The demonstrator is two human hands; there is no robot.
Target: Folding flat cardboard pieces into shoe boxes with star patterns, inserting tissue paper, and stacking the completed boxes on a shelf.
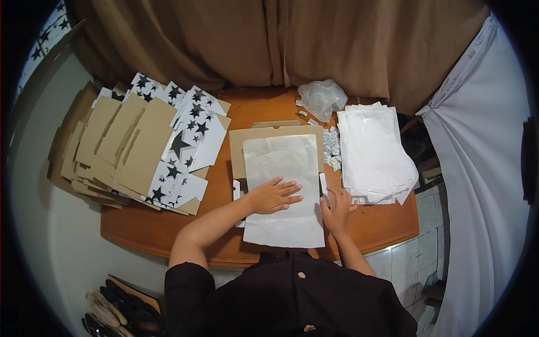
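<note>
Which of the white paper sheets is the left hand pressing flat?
The single white sheet lying on the flat cardboard piece at table centre, under the left hand; the others form a stack to its right.

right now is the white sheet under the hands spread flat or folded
Spread flat: the white sheet lies open on the cardboard piece, the left hand pressing it.

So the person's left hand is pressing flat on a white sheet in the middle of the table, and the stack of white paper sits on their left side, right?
Not quite. The left hand does press flat on the white sheet in the middle of the table, but the stack of white paper sits on the person's right side. On the left lies the pile of cardboard pieces with star-printed sheets. The head view shows this.
</note>
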